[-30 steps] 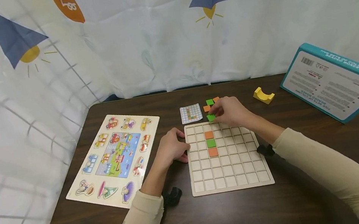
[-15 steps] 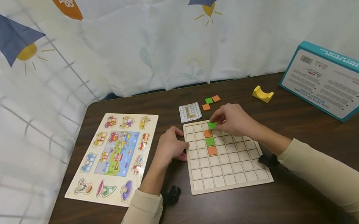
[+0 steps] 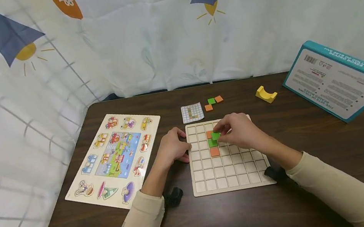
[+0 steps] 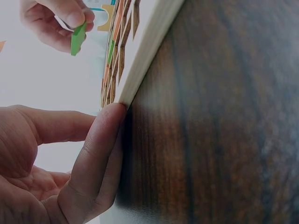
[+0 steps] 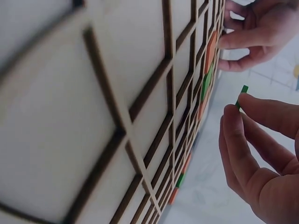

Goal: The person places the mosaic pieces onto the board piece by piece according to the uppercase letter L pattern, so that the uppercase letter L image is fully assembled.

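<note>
In the head view my right hand [image 3: 242, 130] pinches a green square tile [image 3: 215, 136] between thumb and fingertips, above the wooden grid board [image 3: 233, 182]. The right wrist view shows that green tile [image 5: 242, 97] edge-on, raised off the grid. Set in one column of the board are an orange tile [image 3: 209, 134], a green tile [image 3: 212, 143] and another orange tile [image 3: 214, 152]; the held tile partly covers the upper two. My left hand [image 3: 173, 145] touches the board's left edge with its fingertips. A finger [image 4: 105, 126] presses the board's side in the left wrist view.
Behind the board lie a small pattern card [image 3: 192, 113] and loose tiles, one green [image 3: 211, 101] and two orange. A picture puzzle board [image 3: 75, 196] lies at left. A yellow curved block [image 3: 266, 95] and a teal box [image 3: 338, 82] are at right.
My right hand has picked up the green tile from behind the board and carried it toward me, over the column of set tiles. The left hand stays at the board's edge.
</note>
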Demonstrator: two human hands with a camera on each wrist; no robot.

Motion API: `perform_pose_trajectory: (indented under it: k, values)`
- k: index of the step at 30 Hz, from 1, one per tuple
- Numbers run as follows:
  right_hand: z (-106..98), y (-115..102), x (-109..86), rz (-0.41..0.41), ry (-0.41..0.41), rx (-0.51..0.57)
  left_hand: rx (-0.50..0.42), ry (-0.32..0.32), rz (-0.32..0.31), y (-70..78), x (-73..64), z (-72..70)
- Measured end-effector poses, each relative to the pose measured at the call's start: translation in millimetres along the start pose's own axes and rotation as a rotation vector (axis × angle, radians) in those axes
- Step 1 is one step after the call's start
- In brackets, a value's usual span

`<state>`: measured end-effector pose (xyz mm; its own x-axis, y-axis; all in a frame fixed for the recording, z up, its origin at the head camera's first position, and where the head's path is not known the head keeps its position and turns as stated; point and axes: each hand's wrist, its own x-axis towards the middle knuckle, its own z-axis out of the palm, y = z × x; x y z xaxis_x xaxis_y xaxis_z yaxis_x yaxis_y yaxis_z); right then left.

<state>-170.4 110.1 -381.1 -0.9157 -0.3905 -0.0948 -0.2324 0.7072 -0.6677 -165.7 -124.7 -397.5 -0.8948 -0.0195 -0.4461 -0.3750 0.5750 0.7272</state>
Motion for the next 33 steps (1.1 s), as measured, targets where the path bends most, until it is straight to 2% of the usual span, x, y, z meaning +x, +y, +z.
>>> perform_pose_trajectory:
  k: [10, 21, 33]
  values:
    - [8.0, -4.7, -11.6, -0.028, 0.005, 0.026, -0.005, -0.006, 0.002, -2.2, 2.6, -1.1]
    - [11.6, -5.4, -21.8, 0.010, -0.025, 0.044, 0.006, -0.013, -0.004, 0.3, 2.2, -1.0]
    - [15.1, -8.6, -29.5, -0.041, -0.018, 0.023, 0.002, -0.016, -0.003, 1.3, 1.9, -1.0]
